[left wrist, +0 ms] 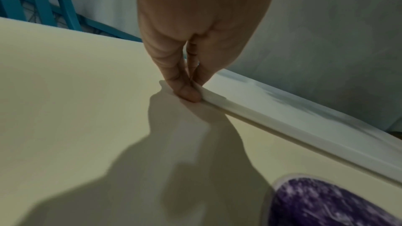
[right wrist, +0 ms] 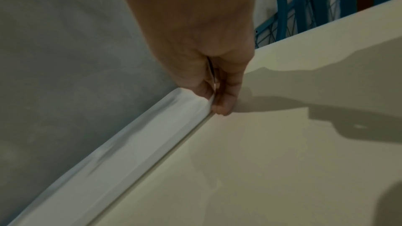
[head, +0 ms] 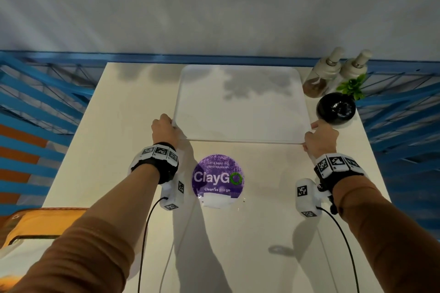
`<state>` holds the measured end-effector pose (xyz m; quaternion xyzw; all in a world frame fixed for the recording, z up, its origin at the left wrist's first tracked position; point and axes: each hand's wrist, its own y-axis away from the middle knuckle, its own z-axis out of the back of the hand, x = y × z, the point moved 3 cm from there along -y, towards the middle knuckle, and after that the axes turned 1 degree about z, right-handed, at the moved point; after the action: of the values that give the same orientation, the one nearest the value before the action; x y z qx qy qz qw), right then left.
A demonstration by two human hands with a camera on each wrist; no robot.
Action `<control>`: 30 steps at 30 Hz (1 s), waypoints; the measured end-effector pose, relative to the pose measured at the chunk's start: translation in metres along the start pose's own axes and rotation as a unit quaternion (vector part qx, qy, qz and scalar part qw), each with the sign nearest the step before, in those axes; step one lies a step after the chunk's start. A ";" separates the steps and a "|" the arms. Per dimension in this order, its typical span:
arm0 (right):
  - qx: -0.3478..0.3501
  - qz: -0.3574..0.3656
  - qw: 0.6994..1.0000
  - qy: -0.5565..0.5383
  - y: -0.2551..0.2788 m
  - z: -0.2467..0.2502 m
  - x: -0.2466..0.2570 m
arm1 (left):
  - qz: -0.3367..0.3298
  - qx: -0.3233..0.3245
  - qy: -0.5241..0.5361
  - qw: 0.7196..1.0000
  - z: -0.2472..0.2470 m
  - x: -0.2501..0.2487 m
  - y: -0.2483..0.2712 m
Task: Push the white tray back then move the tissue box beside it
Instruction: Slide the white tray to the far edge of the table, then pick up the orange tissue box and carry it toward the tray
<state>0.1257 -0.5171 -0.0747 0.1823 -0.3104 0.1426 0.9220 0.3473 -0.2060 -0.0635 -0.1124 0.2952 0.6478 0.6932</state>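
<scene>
Both hands are pinching the near corners of the white tray (head: 240, 104), a flat, smooth plastic square with rounded corners and a low raised rim. It sits toward the back of the cream table (head: 114, 107), far edge near the wall. The left hand (head: 164, 129) has thumb and fingers clamped on the rim at the near-left corner, and the right hand (head: 320, 137) does the same at the near-right. A round purple sticker (head: 217, 179) lies just in front of the tray. Two glass pump bottles (head: 333, 71), a glossy black round vase (head: 335, 108) and a small green plant (head: 352, 87) stand just right of it. The tissue box isn't clearly visible.
</scene>
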 end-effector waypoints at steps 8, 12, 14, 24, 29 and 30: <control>0.042 0.091 0.992 0.082 0.042 0.044 0.016 | -0.040 0.036 -0.028 0.998 0.026 -0.031 0.042; 0.059 0.225 0.969 0.087 0.091 0.080 0.042 | -0.138 0.075 0.024 0.987 0.054 -0.069 0.093; 0.059 0.287 0.952 0.087 0.125 0.099 0.056 | -0.186 0.101 0.045 0.976 0.074 -0.082 0.130; 0.187 0.364 0.910 0.063 0.308 0.098 0.084 | -0.251 0.024 0.123 0.960 0.215 0.001 0.275; 0.285 0.385 0.876 0.055 0.374 0.035 0.085 | -0.171 -0.156 0.135 0.963 0.275 0.120 0.281; 0.302 0.377 0.874 0.057 0.381 0.019 0.084 | -0.147 -0.195 0.140 0.960 0.283 0.144 0.280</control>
<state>0.0364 -0.1727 0.0863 0.3129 -0.2438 0.5763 0.7145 0.1503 0.1043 0.1466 -0.3768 0.2376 0.5619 0.6970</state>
